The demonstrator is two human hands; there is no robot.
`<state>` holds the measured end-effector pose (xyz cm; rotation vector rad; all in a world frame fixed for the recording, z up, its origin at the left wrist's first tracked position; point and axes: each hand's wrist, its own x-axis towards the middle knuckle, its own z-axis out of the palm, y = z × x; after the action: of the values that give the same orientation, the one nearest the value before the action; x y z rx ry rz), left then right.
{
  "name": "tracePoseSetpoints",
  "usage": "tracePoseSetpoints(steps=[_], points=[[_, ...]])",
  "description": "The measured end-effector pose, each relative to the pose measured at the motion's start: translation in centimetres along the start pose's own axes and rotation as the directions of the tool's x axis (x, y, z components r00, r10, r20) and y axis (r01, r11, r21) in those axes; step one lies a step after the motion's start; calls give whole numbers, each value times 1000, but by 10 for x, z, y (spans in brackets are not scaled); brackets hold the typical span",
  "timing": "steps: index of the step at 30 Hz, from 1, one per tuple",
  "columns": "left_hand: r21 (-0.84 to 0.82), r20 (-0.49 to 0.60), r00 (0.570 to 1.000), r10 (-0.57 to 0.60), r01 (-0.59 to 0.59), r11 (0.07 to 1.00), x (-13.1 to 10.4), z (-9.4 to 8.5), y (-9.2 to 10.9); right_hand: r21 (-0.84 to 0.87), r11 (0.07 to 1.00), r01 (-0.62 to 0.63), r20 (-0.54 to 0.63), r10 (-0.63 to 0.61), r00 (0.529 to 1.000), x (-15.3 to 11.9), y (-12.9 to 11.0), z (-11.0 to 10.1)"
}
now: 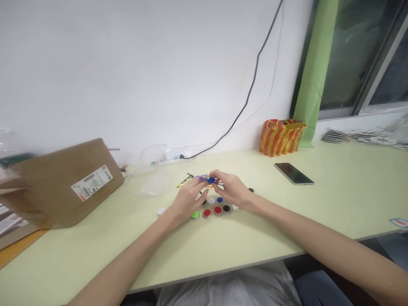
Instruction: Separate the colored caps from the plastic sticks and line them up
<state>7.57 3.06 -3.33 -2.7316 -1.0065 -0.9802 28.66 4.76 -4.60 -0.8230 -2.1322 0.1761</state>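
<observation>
Above the middle of the table, my right hand (234,189) pinches a blue round piece with thin strips at its sides (211,180). From the left, the fingertips of my left hand (188,196) close on the same piece, with the thumb lower down and apart from it. Several thin coloured sticks (180,185) lie just behind the hands, partly hidden by them. Under and in front of the fingers are several small round pots with coloured caps, among them a green one (195,215), a red one (207,213), a black one (226,208) and a blue one (219,199).
A cardboard box (63,182) leans at the left. At the back stand a power strip (174,155) with a black cable and clear plastic wrap (154,183). To the right are a red-and-yellow striped bag (282,138), a tablet or phone (293,174) and stacked flat discs (334,136).
</observation>
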Motion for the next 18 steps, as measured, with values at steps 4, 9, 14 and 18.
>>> tracePoseSetpoints(steps=[4, 9, 14, 18], points=[[7, -33, 998, -59, 60, 998, 0, 1, -5, -58, 997, -51, 46, 54, 998, -1, 3, 0], [-1, -58, 994, -93, 93, 996, 1, 1, -6, -97, 994, -54, 122, 65, 990, -2, -1, 1], [-36, -49, 993, -104, 102, 994, 0, 3, -2, -68, 992, -105, 158, 115, 981, -3, -18, 1], [-107, -34, 994, -105, 101, 989, 0, 0, 2, 150, 982, -114, 154, 90, 984, -6, -28, 1]])
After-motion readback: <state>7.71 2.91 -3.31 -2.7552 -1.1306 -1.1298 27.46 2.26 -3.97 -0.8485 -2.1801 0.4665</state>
